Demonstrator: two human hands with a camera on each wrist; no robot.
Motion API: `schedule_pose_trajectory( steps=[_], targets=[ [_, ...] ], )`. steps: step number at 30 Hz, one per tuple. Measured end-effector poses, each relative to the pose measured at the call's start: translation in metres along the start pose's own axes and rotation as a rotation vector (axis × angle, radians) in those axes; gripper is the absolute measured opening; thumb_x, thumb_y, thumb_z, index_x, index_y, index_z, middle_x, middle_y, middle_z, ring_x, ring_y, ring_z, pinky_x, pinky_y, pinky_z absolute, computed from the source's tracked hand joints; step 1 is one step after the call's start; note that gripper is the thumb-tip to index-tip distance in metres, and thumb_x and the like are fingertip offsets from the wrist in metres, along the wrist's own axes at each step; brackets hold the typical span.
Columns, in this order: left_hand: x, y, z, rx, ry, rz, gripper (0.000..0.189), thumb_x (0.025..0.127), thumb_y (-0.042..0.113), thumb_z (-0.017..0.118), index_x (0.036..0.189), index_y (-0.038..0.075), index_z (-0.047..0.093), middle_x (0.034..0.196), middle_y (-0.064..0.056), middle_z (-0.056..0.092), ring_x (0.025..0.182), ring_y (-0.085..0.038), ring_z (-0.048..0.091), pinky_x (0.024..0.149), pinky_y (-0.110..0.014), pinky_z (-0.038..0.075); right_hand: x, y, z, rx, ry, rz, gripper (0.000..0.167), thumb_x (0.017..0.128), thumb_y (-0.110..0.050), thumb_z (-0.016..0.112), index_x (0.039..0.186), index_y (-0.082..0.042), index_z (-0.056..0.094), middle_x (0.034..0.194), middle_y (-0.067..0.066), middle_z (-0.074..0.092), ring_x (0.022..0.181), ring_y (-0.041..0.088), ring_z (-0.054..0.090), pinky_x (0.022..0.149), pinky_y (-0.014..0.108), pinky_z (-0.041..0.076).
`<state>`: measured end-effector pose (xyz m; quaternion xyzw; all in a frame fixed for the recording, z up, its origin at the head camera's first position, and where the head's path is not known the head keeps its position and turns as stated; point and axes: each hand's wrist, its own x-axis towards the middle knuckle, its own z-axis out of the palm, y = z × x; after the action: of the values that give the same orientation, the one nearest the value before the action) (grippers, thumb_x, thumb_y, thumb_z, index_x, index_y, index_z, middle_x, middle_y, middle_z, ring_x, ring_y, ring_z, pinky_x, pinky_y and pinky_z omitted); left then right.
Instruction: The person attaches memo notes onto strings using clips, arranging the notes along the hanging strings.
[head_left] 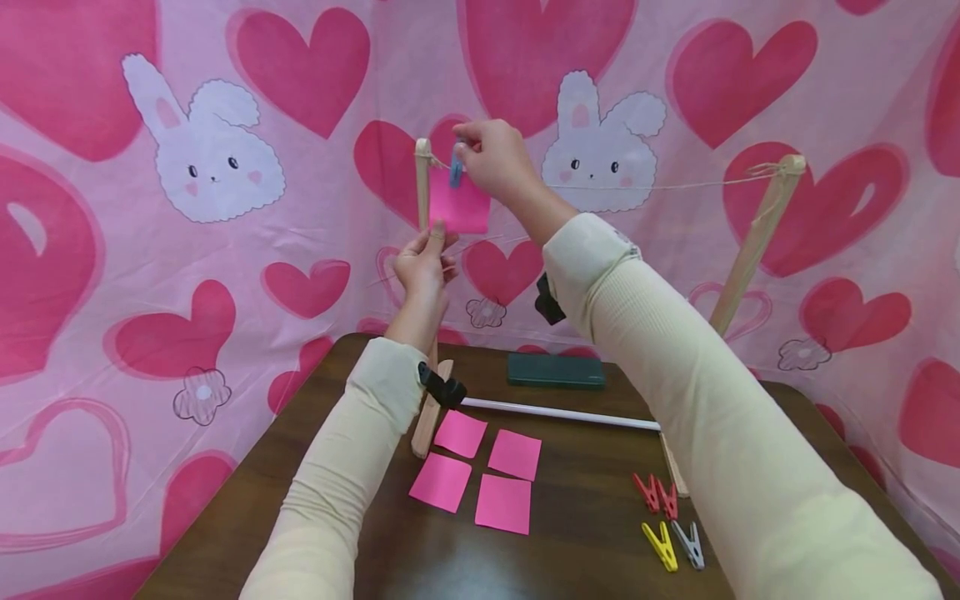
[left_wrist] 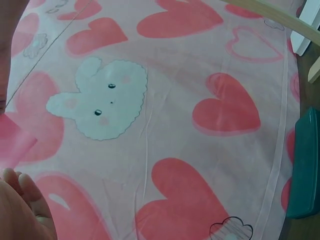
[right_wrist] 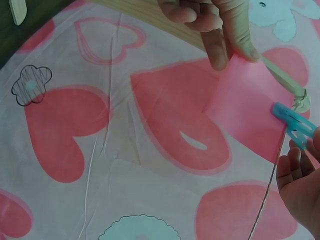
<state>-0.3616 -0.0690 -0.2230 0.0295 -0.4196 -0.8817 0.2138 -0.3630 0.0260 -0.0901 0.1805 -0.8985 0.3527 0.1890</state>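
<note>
A pink sticky note (head_left: 467,206) hangs at the left end of a string (head_left: 645,187) tied between two wooden posts. My left hand (head_left: 424,260) pinches the note's lower edge between thumb and fingers. Above it, my right hand (head_left: 495,158) pinches a blue clothespin (head_left: 456,171), whose tip overlaps the note's top edge at the string. The right wrist view shows the same blue clothespin (right_wrist: 292,122) at the edge of the note (right_wrist: 250,102), close to the knotted post end. In the left wrist view only part of the left hand (left_wrist: 27,207) shows at the lower left.
Several pink sticky notes (head_left: 503,503) lie on the dark wooden table (head_left: 420,558). Red, yellow and grey clothespins (head_left: 660,546) lie at the right. Behind are a white rod (head_left: 558,410) and a dark green case (head_left: 555,371). The right post (head_left: 757,242) stands tilted.
</note>
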Motion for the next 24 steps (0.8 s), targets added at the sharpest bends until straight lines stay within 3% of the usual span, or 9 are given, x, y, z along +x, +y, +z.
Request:
schedule_pose_trajectory(
  steps=[6,12,19,24],
  targets=[
    [-0.005,-0.001,-0.002,-0.037,-0.029,-0.093,0.041,0.082,0.031,0.067,0.11,0.001,0.062,0.075,-0.005,0.068,0.039,-0.006,0.048,0.04,-0.02,0.044,-0.001,0.001,0.001,0.017,-0.001,-0.007,0.04,0.095,-0.022,0.051,0.135,-0.017,0.049,0.116,0.003,0.058,0.097,0.013,0.051,0.081,0.02,0.046],
    [-0.008,-0.004,-0.005,-0.049,-0.05,-0.161,0.045,0.084,0.037,0.064,0.112,0.003,0.06,0.107,-0.018,0.065,0.043,-0.006,0.047,0.041,-0.019,0.044,-0.002,0.002,0.003,0.029,0.001,-0.008,0.041,0.095,-0.023,0.051,0.136,-0.018,0.048,0.114,0.002,0.058,0.092,0.012,0.051,0.077,0.02,0.047],
    [-0.008,-0.007,-0.008,-0.045,-0.064,-0.17,0.032,0.086,0.034,0.064,0.103,0.008,0.064,0.077,-0.002,0.068,0.042,-0.005,0.047,0.042,-0.019,0.043,-0.005,0.003,0.005,0.05,-0.018,-0.008,0.044,0.094,-0.027,0.053,0.137,-0.021,0.046,0.118,0.001,0.057,0.097,0.012,0.052,0.079,0.021,0.047],
    [-0.008,-0.008,-0.01,-0.039,-0.065,-0.169,0.036,0.087,0.033,0.063,0.11,0.006,0.064,0.074,-0.001,0.068,0.041,-0.005,0.048,0.042,-0.019,0.043,-0.007,0.004,0.005,0.046,-0.023,0.008,0.048,0.093,-0.033,0.054,0.139,-0.027,0.043,0.123,0.0,0.055,0.102,0.013,0.053,0.082,0.023,0.048]
  ],
)
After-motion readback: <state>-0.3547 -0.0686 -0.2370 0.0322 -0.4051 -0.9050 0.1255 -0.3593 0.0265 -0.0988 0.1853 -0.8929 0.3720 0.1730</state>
